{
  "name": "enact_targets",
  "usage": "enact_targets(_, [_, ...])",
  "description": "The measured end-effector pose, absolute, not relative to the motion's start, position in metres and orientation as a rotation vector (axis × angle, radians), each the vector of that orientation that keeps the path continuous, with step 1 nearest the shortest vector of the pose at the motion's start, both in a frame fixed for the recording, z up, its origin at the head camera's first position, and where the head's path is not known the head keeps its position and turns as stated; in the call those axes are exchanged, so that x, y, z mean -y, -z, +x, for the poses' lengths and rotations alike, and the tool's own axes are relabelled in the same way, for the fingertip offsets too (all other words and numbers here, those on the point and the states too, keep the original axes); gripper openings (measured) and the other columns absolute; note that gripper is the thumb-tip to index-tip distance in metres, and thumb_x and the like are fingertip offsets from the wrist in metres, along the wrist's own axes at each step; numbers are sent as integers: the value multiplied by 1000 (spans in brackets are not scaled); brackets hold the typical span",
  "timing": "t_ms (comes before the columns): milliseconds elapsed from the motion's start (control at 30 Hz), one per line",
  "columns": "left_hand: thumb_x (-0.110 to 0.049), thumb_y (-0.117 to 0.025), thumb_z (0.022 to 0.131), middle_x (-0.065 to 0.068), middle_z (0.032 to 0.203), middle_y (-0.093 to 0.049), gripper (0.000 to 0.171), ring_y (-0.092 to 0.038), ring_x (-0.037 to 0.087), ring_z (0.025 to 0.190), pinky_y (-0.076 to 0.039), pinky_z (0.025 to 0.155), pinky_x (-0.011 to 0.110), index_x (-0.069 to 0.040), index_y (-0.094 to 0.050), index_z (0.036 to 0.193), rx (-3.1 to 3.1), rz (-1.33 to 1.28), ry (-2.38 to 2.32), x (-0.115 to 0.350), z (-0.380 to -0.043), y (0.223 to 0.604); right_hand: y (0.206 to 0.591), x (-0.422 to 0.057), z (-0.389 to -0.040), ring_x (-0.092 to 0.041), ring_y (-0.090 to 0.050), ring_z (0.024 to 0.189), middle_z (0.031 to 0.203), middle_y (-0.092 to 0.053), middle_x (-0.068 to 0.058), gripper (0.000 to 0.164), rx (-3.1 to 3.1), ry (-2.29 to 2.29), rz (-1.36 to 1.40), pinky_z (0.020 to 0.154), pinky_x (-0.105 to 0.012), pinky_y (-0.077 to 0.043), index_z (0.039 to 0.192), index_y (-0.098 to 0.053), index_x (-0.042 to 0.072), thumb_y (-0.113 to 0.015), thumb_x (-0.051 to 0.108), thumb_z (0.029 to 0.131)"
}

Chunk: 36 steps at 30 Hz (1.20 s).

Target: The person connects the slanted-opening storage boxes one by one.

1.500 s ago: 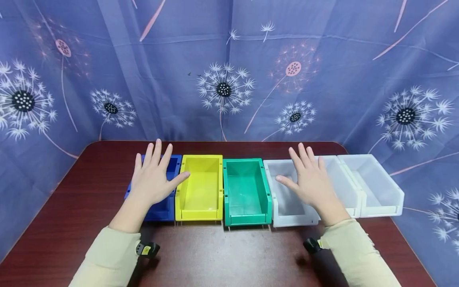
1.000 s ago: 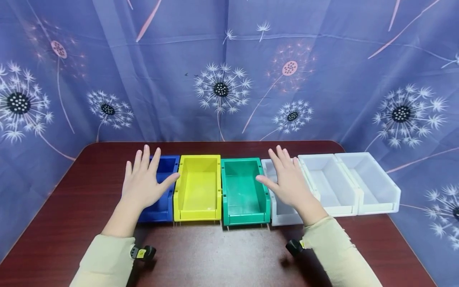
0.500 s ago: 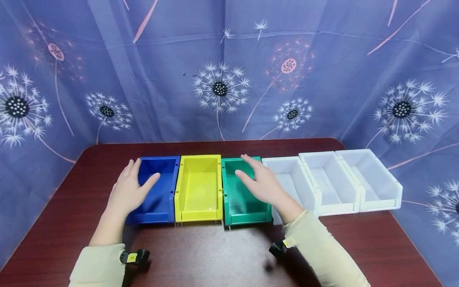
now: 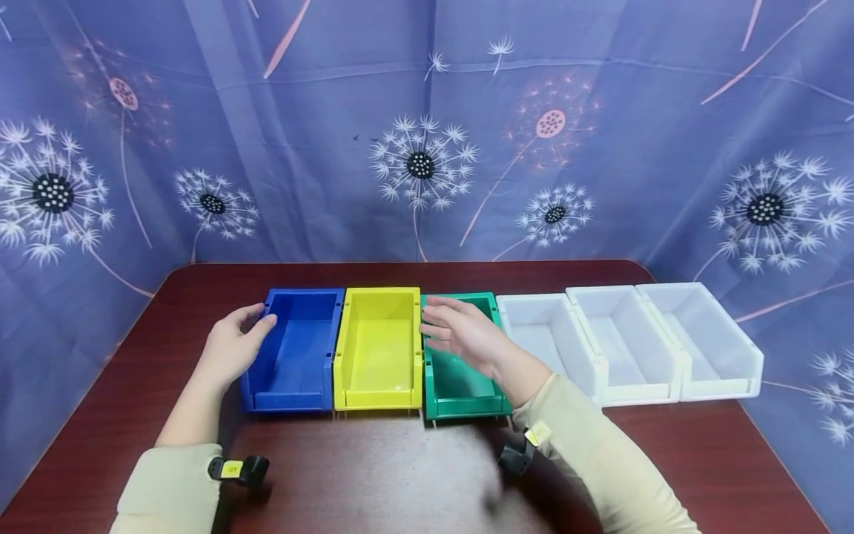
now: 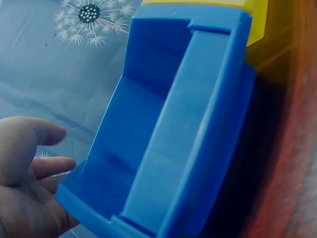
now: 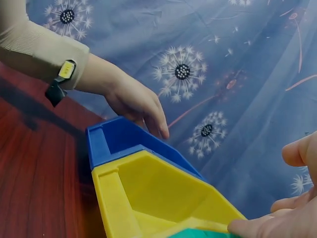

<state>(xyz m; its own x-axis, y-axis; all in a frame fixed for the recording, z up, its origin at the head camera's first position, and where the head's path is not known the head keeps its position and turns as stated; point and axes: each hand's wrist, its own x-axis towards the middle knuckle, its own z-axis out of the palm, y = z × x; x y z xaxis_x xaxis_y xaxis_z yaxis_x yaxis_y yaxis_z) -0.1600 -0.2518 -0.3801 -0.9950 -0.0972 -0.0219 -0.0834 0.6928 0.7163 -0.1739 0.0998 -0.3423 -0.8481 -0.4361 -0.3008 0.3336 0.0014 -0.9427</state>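
Note:
A blue plastic bin (image 4: pixel 303 352) stands at the left end of a row, with a yellow bin (image 4: pixel 377 341) and a green bin (image 4: pixel 460 382) to its right. My left hand (image 4: pixel 227 348) is at the blue bin's left rim, thumb and fingers spread apart; the left wrist view shows the fingers right beside the bin's wall (image 5: pixel 74 193). Over the green bin hovers my right hand (image 4: pixel 470 337), palm turned left, fingertips near the border with the yellow bin. In the right wrist view, its relaxed fingers (image 6: pixel 292 201) hold nothing. Part of the green bin is hidden beneath this hand.
Three whitish bins (image 4: pixel 540 326) continue the row on the right. All stand on a dark reddish-brown table (image 4: pixel 373 475). A blue curtain (image 4: pixel 320 148) with a dandelion pattern hangs behind and at both sides. Each wrist carries a small black camera (image 4: pixel 250 470).
My right hand has moved left from the whitish bins to the green bin and turned its palm sideways. My left hand has drawn left and lower, from above the blue bin to its left rim.

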Motion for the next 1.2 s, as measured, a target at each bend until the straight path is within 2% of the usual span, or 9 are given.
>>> enact_targets(133, [-25, -41, 100, 35, 137, -42, 51, -43, 50, 123, -40, 98, 60, 8, -38, 139, 2865, 158, 1261, 254, -167, 378, 338, -97, -176, -34, -27, 141, 157, -21, -14, 61, -1668, 1922, -90, 113, -47, -30, 150, -18, 5, -45, 22, 99])
enact_targets(300, [-10, -38, 96, 35, 135, -44, 46, -44, 49, 123, -42, 98, 58, 10, -40, 137, 2875, 164, 1270, 253, -172, 376, 339, -96, -181, -36, -27, 141, 156, -21, -15, 59, -1652, 1942, -68, 112, -47, -31, 149, -20, 4, -45, 21, 99])
enact_targets(667, [-13, -43, 95, 38, 130, -47, 47, -50, 48, 116, -46, 93, 56, 12, -42, 135, 2882, 242, 1277, 273, -172, 380, 346, -77, -195, -35, -39, 135, 149, -35, -19, 56, -1718, 1932, 1, 107, -46, -38, 145, -28, -2, -49, 19, 98])
enact_targets(733, [-17, -45, 96, 38, 129, -48, 48, -55, 45, 111, -51, 87, 51, 12, -42, 135, 2888, 281, 1302, 280, -173, 382, 345, -70, -201, -35, -42, 132, 148, -37, -19, 57, -1770, 1900, 14, 105, -45, -41, 145, -30, -3, -51, 20, 97])
enact_targets(833, [-23, -46, 97, 35, 121, -54, 50, -62, 32, 88, -55, 71, 37, 9, -44, 135, 2898, 339, 1349, 286, -177, 385, 343, -63, -210, -32, -48, 127, 145, -41, -17, 58, -1858, 1834, 33, 102, -43, -45, 144, -31, -3, -54, 20, 96])
enact_targets(967, [-28, -47, 97, 25, 111, -58, 52, -53, 10, 69, -48, 59, 24, 6, -45, 136, 2870, 405, 1425, 289, -181, 387, 340, -60, -220, -30, -55, 120, 140, -48, -16, 57, -1972, 1725, 42, 96, -42, -49, 141, -35, -4, -57, 21, 95])
enact_targets(1067, [-36, -49, 96, 31, 117, -57, 58, -58, 14, 78, -52, 64, 24, 7, -45, 136, 2857, 421, 1461, 290, -182, 388, 340, -59, -225, -30, -60, 115, 134, -54, -18, 54, -2063, 1593, 38, 89, -40, -53, 138, -40, -5, -60, 19, 93])
enact_targets(1133, [-41, -48, 95, 34, 127, -51, 63, -61, 25, 93, -56, 75, 33, 7, -45, 136, 2851, 435, 1483, 289, -182, 389, 342, -57, -228, -31, -63, 109, 128, -58, -20, 52, -2131, 1504, 26, 83, -38, -56, 135, -44, -7, -62, 16, 91])
enact_targets(1200, [-43, -48, 95, 34, 135, -45, 65, -56, 38, 109, -53, 88, 44, 6, -43, 137, 2834, 449, 1516, 288, -182, 391, 344, -54, -229, -30, -67, 100, 120, -63, -21, 46, -2202, 1419, 20, 76, -36, -58, 128, -51, -8, -65, 13, 89])
